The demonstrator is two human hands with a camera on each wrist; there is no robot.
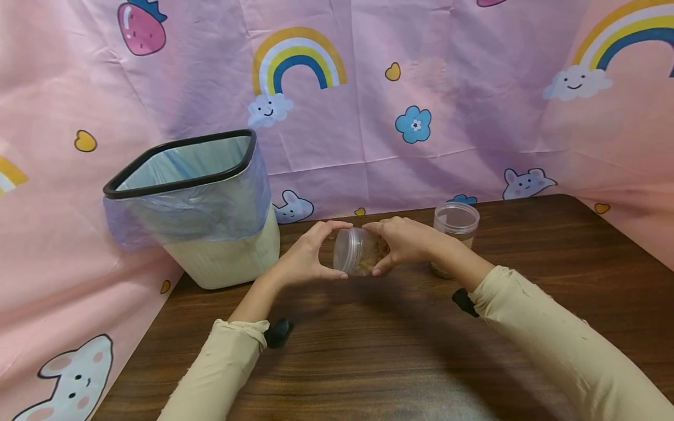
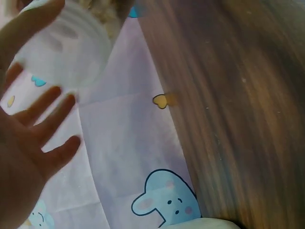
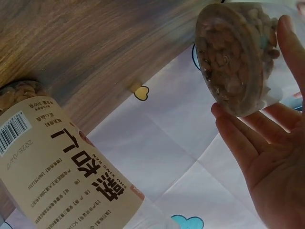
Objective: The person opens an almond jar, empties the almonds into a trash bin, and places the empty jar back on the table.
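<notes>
A clear plastic jar (image 1: 362, 257) is held tilted on its side above the table, its pale translucent lid end (image 2: 66, 52) facing left. Brown nuts (image 3: 228, 59) show through its base in the right wrist view. My left hand (image 1: 305, 257) holds the lid end between thumb and forefinger, its other fingers spread apart. At the base end, my right hand (image 1: 408, 241) grips the jar with the thumb on one side and fingers on the other.
Behind my right forearm stands a second clear jar (image 1: 456, 217), with a beige label (image 3: 71, 157) and nuts at its bottom. A lined waste bin (image 1: 221, 257) with a black rim stands at the left on the wooden table (image 1: 337, 362). Patterned pink cloth (image 1: 368, 140) hangs behind.
</notes>
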